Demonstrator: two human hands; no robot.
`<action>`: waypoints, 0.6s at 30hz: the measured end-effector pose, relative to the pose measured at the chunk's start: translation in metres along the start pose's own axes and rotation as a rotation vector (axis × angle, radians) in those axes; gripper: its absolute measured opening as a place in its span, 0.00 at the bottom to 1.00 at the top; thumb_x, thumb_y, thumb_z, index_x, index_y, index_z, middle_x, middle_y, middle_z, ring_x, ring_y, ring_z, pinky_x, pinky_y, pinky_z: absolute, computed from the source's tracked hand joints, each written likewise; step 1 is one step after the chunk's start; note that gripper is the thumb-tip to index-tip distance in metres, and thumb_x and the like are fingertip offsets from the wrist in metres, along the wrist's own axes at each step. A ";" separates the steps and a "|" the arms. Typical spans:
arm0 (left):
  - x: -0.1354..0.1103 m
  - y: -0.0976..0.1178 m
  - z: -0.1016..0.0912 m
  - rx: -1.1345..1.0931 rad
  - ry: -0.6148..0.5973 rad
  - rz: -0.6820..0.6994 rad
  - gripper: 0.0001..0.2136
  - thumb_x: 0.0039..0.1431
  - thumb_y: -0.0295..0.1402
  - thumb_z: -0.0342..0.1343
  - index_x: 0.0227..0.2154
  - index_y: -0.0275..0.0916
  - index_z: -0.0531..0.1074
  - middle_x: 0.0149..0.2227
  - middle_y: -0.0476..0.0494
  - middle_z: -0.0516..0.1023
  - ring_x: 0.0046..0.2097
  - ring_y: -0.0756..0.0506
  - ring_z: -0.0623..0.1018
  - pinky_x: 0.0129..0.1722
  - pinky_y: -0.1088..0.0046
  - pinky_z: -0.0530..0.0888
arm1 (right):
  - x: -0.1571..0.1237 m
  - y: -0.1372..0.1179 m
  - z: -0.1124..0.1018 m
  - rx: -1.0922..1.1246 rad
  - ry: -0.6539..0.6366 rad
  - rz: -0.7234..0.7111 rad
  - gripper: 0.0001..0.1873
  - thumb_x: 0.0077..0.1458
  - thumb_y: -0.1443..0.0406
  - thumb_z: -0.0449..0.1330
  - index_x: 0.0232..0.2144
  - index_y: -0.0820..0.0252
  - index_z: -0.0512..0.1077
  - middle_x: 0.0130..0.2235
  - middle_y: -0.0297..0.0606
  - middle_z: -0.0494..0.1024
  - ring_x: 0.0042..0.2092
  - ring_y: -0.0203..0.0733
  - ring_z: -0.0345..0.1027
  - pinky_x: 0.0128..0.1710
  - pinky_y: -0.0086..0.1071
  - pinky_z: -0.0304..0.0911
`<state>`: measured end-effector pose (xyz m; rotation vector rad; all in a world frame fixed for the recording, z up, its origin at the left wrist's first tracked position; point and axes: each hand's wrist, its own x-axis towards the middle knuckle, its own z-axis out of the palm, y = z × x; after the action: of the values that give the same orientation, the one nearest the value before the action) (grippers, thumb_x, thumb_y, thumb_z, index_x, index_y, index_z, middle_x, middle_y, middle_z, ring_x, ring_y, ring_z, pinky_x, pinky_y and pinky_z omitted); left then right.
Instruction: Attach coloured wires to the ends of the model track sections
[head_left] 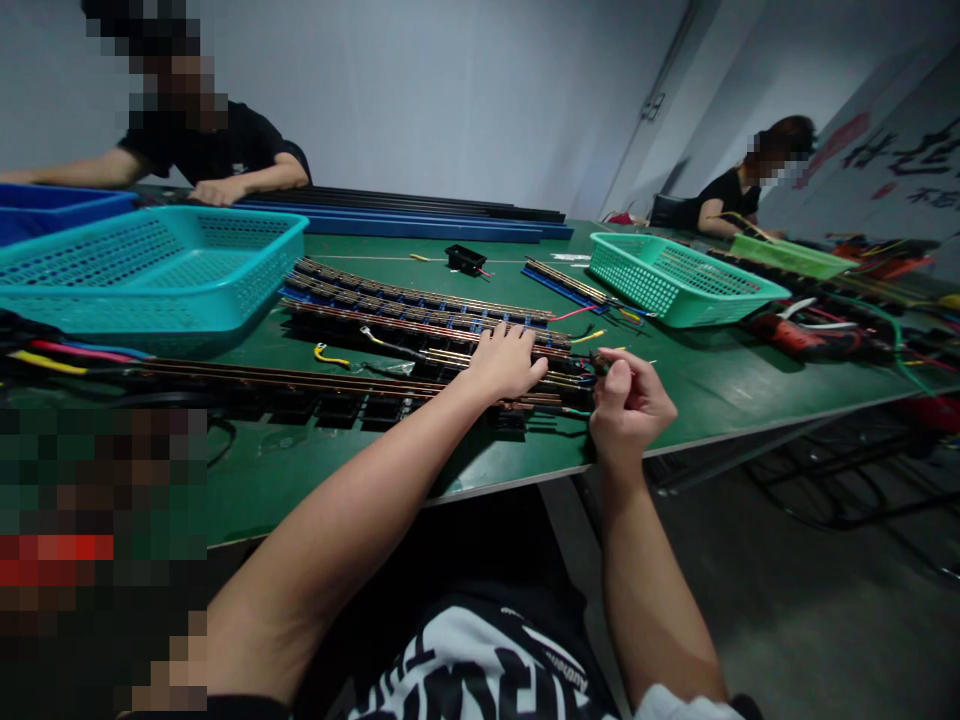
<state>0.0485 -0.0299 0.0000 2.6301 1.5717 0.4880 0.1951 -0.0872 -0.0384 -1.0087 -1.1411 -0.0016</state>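
Two hands worked the rodded strips (pixel 420 305) on the tabletop (pixel 705 375): the left hand (pixel 506 362) lay over them, grip unclenched; the right hand (pixel 630 395), at its three o'clock, seemingly pinched a dark piece (pixel 600 363). Steady left pressure and a light right pinch probably suited this best.

Pale wall (pixel 450 100), long green table (pixel 720 385), grey floor (pixel 780 620)

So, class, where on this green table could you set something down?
Bare tabletop lies right of the right hand, in front of the mint basket, and between the left forearm and the long strip. Crowded: around the left hand, among strips and wires.
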 end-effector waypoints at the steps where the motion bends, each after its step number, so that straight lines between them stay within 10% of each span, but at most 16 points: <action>1: 0.000 0.000 0.000 0.000 -0.003 -0.001 0.18 0.68 0.44 0.46 0.51 0.38 0.70 0.61 0.35 0.71 0.63 0.34 0.67 0.60 0.54 0.66 | 0.000 0.000 0.001 0.010 0.023 0.014 0.16 0.62 0.55 0.57 0.35 0.60 0.77 0.24 0.31 0.72 0.20 0.29 0.59 0.21 0.27 0.56; 13: 0.001 -0.002 0.002 0.020 0.008 0.018 0.20 0.67 0.44 0.44 0.52 0.37 0.71 0.61 0.34 0.71 0.63 0.33 0.67 0.60 0.53 0.66 | 0.012 -0.012 0.001 0.290 0.299 0.164 0.16 0.62 0.53 0.55 0.28 0.56 0.67 0.15 0.20 0.53 0.16 0.28 0.45 0.17 0.26 0.50; 18: 0.000 -0.002 0.001 0.017 0.006 0.017 0.20 0.67 0.44 0.45 0.53 0.37 0.70 0.61 0.34 0.71 0.63 0.33 0.67 0.60 0.53 0.66 | 0.008 -0.011 -0.001 0.239 0.249 0.158 0.17 0.62 0.50 0.55 0.32 0.57 0.68 0.17 0.24 0.62 0.18 0.30 0.55 0.18 0.25 0.51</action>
<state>0.0470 -0.0284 -0.0017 2.6588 1.5640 0.4857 0.1944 -0.0906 -0.0256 -0.8557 -0.8113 0.1292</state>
